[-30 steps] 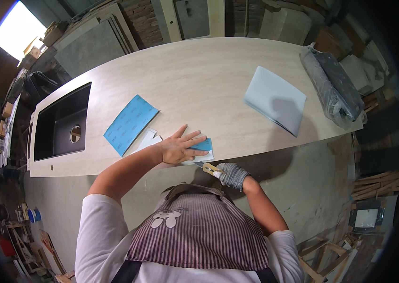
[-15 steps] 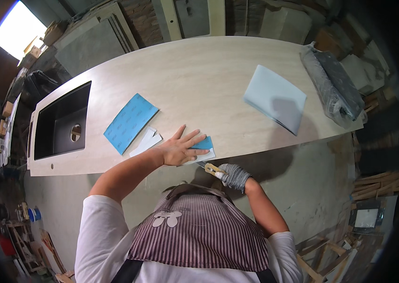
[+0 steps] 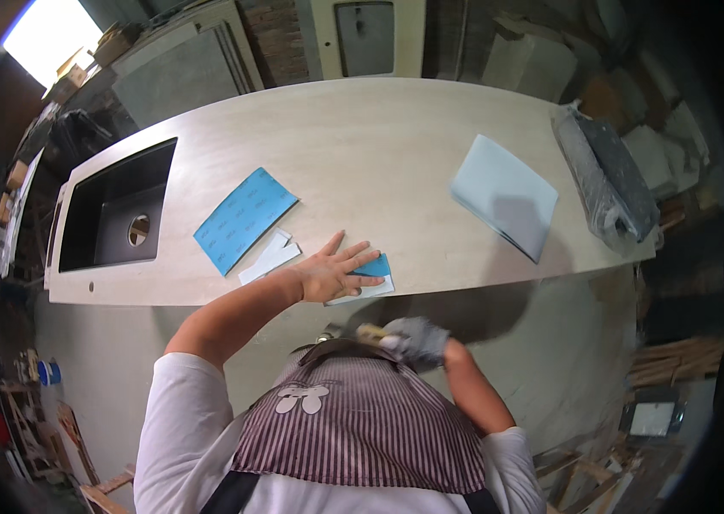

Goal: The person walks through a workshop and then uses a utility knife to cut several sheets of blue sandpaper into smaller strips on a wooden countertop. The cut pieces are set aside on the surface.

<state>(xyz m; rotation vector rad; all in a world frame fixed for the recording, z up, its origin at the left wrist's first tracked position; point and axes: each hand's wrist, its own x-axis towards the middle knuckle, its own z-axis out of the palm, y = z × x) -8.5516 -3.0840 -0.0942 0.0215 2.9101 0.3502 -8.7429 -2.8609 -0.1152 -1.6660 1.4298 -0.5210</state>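
My bare left hand lies flat with fingers spread near the front edge of the countertop. It presses on a small blue piece with a white strip along the edge side. In my right hand, which wears a grey glove, is a yellow-handled bladed tool; motion smears it, so its exact kind is unclear. That hand is below the counter edge, in front of my apron. Left of my left hand are white strips and a larger blue printed sheet.
A dark sink is set into the countertop's left end. Folded pale blue sheets lie on the right, with a plastic-wrapped dark bundle at the far right end. Stone slabs lean behind the counter.
My right hand has drawn the tool back from the counter edge toward my apron. My left hand stays spread on the pieces. The whole view has shifted slightly.
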